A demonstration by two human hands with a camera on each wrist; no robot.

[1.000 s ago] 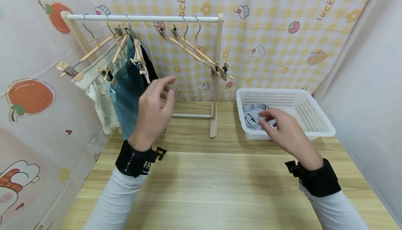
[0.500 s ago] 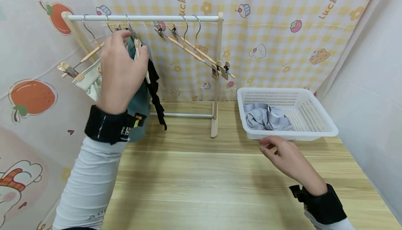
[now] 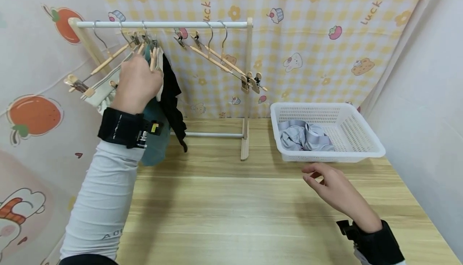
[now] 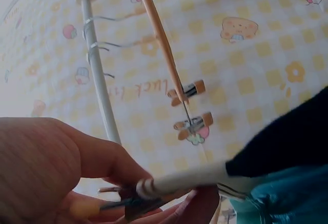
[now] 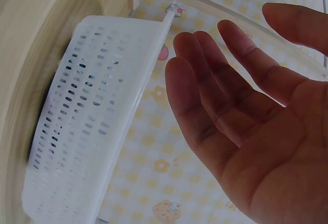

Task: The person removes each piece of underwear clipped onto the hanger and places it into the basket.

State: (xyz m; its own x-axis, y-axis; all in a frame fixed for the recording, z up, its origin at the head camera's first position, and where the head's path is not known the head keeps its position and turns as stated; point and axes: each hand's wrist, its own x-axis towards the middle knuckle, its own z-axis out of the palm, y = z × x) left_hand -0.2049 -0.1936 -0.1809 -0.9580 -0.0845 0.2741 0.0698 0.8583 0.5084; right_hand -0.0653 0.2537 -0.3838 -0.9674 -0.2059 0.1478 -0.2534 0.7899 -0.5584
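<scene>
Landmark: rack. Left of its post, hung clothes and clip hangers crowd the rail; gap under the slanted hangers is passable. Right of the post, basket blocks. Tabletop in front is open.

Your left hand has risen from in front of the hanging clothes to the wooden hanger on the rail and now pinches its clip. Your right hand has left the grey cloth in the basket and now hovers, empty with loose fingers, over the worktop.
</scene>
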